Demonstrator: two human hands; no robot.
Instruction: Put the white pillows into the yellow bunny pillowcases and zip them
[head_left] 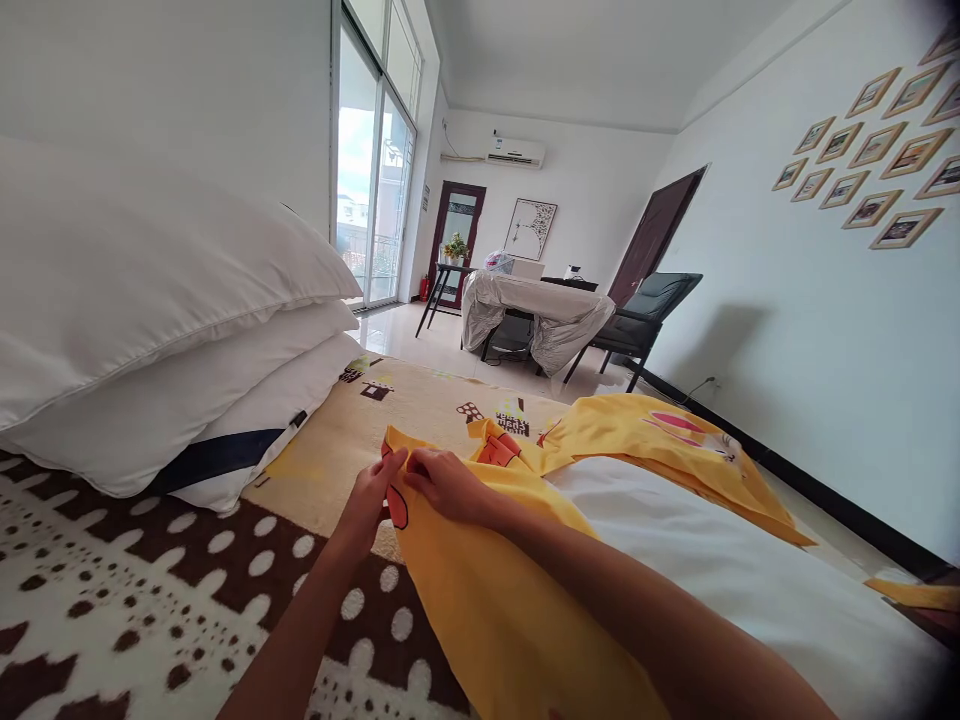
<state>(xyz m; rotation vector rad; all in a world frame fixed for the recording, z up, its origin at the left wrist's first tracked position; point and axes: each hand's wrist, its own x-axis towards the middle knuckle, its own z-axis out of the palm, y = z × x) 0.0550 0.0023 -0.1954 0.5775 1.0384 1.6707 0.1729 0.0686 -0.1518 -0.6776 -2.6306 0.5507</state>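
Note:
A yellow pillowcase (469, 600) with orange cartoon prints is stretched from my hands down toward the bottom of the view. My left hand (369, 495) pinches its far left corner between thumb and fingers. Right beside it, my right hand (444, 483) grips the same edge, fingers curled into the cloth. To the right lies a white pillow (690, 545), partly bordered by the yellow fabric. Another yellow stretch of cloth with a cartoon face (645, 430) lies along the pillow's far side; whether it joins the piece in my hands I cannot tell.
Several white pillows (172, 290) are stacked at the left. Underneath everything spreads a brown and cream patterned blanket (300, 545). Beyond it stand a covered table (536, 293), a black chair (649, 310) and a plant (455, 248) near the glass doors.

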